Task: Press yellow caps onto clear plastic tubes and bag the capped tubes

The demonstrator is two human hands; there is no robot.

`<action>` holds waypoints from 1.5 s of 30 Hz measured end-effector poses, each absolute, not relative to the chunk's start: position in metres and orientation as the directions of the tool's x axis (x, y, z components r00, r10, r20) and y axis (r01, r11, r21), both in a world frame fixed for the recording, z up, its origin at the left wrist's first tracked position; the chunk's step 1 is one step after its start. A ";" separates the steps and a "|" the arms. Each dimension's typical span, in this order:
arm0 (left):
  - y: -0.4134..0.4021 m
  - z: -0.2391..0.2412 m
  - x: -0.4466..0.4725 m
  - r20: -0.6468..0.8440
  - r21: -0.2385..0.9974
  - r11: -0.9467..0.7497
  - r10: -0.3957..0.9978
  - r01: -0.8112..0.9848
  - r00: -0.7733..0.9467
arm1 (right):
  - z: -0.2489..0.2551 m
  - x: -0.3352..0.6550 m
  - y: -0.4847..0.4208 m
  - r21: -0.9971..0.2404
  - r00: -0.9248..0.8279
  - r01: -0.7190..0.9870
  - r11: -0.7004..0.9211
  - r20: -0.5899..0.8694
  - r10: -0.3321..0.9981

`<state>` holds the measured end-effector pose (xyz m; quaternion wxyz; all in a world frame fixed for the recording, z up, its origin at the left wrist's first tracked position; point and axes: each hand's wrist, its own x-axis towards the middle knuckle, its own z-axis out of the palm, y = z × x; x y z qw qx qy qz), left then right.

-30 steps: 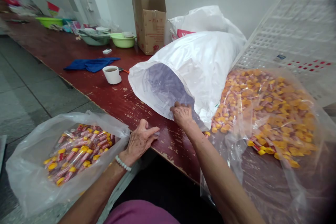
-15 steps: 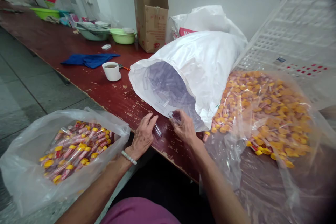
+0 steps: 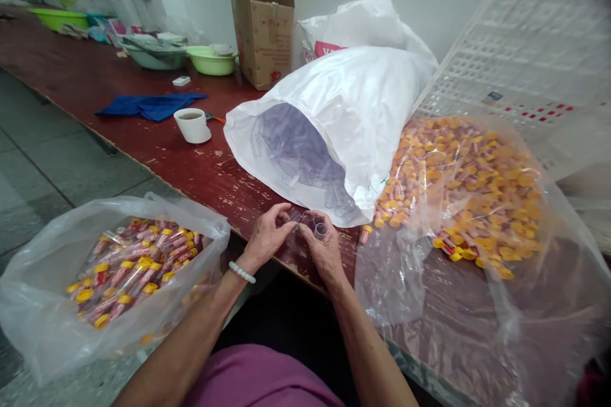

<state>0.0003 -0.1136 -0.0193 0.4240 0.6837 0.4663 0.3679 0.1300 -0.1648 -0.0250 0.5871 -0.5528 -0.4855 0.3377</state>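
Observation:
At the table's front edge, my left hand and my right hand come together, fingertips close. Several clear plastic tubes stand in my right hand, round open ends facing up. My left fingers are pinched round a clear tube beside them; the fingers partly cover it. Just behind my hands lies a white sack, its mouth toward me, with many loose clear tubes inside. To the right, a heap of yellow caps with pinkish-red wrapped inserts lies on and under clear plastic sheeting.
At lower left, a translucent bag holds yellow-capped tubes with red-and-white contents. A white cup of dark liquid, a blue cloth, a green basin and a cardboard box stand farther back. A white perforated crate leans at right.
My hands have moved together from apart. The tube that lay beside my left hand is now up off the table, between my hands. The whole view has shifted slightly.

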 end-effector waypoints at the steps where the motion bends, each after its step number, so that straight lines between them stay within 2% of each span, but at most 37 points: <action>1: -0.114 -0.021 0.001 0.065 0.982 -0.121 0.937 0.145 0.344 | -0.026 0.130 -0.165 -0.980 0.302 0.111 0.166 0.192 0.934; 3: -0.118 -0.023 0.004 0.017 0.991 0.048 0.881 -0.127 0.473 | -0.028 0.129 -0.164 -0.982 0.296 0.068 0.174 0.187 0.937; 4: -0.120 -0.023 0.006 0.015 0.974 0.109 0.846 -0.200 0.532 | -0.028 0.128 -0.164 -0.983 0.299 0.067 0.171 0.183 0.937; 7: -0.127 -0.023 0.014 0.052 0.949 0.156 0.782 -0.275 0.622 | -0.028 0.126 -0.164 -0.979 0.350 0.164 0.123 0.174 0.920; 11: -0.129 -0.022 0.020 0.146 0.975 -0.009 0.775 -0.220 0.614 | -0.030 0.129 -0.165 -0.925 0.302 0.371 0.080 0.202 0.932; 16: -0.124 -0.026 0.026 0.240 0.958 -0.285 0.814 0.004 0.529 | -0.037 0.139 -0.167 -0.759 0.197 0.649 0.055 0.238 0.951; 19: -0.123 -0.026 0.029 0.230 0.938 -0.328 0.830 0.111 0.508 | -0.026 0.146 -0.183 -0.710 0.118 0.696 0.107 0.260 0.958; 22: -0.125 -0.026 0.031 0.199 0.946 -0.290 0.872 0.144 0.447 | -0.003 0.170 -0.214 -0.674 0.182 0.720 0.163 0.410 0.894; 24: -0.126 -0.027 0.032 0.202 0.941 -0.301 0.869 0.158 0.451 | 0.009 0.205 -0.239 -0.650 0.353 0.754 0.095 0.522 0.777; 25: -0.126 -0.029 0.033 0.212 0.932 -0.323 0.856 0.167 0.471 | 0.012 0.228 -0.250 -0.647 0.467 0.763 0.004 0.554 0.689; 28: -0.126 -0.032 0.035 0.223 0.912 -0.364 0.826 0.188 0.518 | 0.010 0.305 -0.273 -0.635 0.746 0.658 -0.404 0.478 0.465; 33: -0.125 -0.033 0.037 0.171 0.930 -0.312 0.836 0.196 0.521 | -0.009 0.392 -0.270 -0.521 0.812 0.583 -0.624 0.400 0.425; 38: -0.125 -0.035 0.036 0.193 0.907 -0.357 0.825 0.225 0.532 | -0.023 0.408 -0.244 -0.455 0.877 0.471 -0.756 0.338 0.342; 41: -0.124 -0.037 0.037 0.174 0.914 -0.336 0.830 0.226 0.531 | -0.030 0.401 -0.238 -0.432 0.884 0.462 -0.775 0.299 0.360; 45: -0.125 -0.037 0.037 0.151 0.926 -0.303 0.844 0.224 0.515 | -0.040 0.377 -0.243 -0.410 0.814 0.581 -0.703 0.324 0.483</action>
